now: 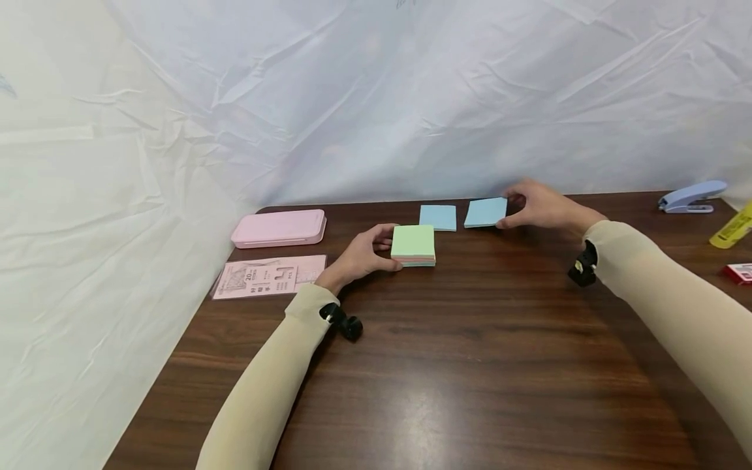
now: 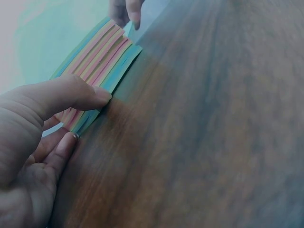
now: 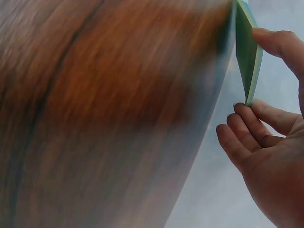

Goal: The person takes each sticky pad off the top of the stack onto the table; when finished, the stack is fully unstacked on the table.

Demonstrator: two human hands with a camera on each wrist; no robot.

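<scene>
I see my left hand (image 1: 358,256) holding the side of a sticky note pad (image 1: 414,245) with its fingers (image 2: 76,92) curled on the striped edge. The pad sits on the brown table (image 1: 470,365), green on top. Just behind the pad lies a blue note (image 1: 437,217). My right hand (image 1: 543,204) pinches another blue note (image 1: 485,212) beside it. Left of the pad lie a pink case (image 1: 279,228) and a pink packet (image 1: 269,277) that reads "20"; the small print is too tiny to read.

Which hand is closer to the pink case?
Left. The left hand grips the sticky-note pad, just right of the pink case. The right hand holds a blue note farther right.
</scene>
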